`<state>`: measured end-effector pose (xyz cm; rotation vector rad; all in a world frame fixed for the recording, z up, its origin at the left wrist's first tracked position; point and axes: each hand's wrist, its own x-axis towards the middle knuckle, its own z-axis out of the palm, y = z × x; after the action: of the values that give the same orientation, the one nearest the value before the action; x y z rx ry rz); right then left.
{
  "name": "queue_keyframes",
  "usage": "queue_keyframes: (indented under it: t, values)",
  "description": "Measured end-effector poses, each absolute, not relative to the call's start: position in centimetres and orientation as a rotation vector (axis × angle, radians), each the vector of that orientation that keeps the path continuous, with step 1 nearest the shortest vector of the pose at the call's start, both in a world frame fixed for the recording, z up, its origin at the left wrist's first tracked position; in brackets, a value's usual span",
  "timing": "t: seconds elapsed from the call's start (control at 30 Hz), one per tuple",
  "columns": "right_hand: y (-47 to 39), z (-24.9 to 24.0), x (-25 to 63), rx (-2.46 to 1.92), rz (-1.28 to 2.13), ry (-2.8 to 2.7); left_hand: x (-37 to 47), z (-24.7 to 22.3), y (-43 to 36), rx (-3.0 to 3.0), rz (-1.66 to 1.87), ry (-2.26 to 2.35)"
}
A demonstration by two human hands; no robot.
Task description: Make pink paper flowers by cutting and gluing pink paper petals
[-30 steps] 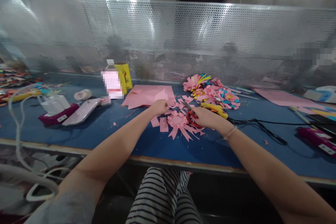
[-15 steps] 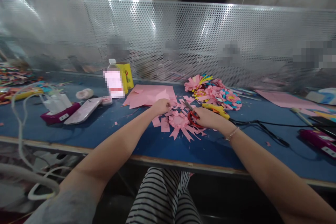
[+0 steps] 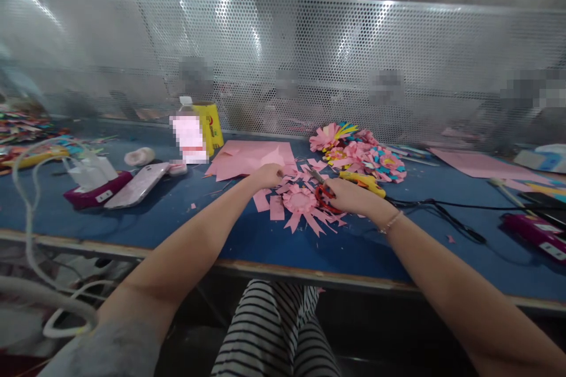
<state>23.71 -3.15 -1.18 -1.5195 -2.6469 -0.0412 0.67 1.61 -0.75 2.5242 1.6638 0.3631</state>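
Observation:
My right hand (image 3: 344, 193) is wrapped round the red handles of a pair of scissors (image 3: 325, 195), whose blades point up and to the left over pink paper scraps (image 3: 305, 172). My left hand (image 3: 269, 177) is closed in a pinch at the left edge of those scraps. What its fingertips hold, if anything, is too small to make out. Between the hands, nearer to me, lies a pink paper rosette (image 3: 300, 200) with fringed strips. Small pink paper pieces (image 3: 277, 208) lie beside it. Pink paper sheets (image 3: 234, 159) are stacked just beyond my left hand.
Finished-looking paper flowers (image 3: 367, 156) sit behind a yellow glue gun (image 3: 362, 184) with a black cord (image 3: 455, 224). To the left are a phone (image 3: 138, 185), a purple power strip (image 3: 99, 191) and a bottle (image 3: 190, 135). A perforated metal screen (image 3: 265, 41) stands behind the table.
The view has shifted very slightly. Both hands stay in nearly the same place, with the scissors still in my right hand.

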Motion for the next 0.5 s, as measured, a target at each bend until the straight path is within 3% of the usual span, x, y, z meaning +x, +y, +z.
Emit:
queue_keyframes:
  t: [0.5]
  values:
    - [-3.1,-1.1,23.7,-1.5,-0.042,-2.663,0.7,-2.2,2.9,2.459,0.532,1.593]
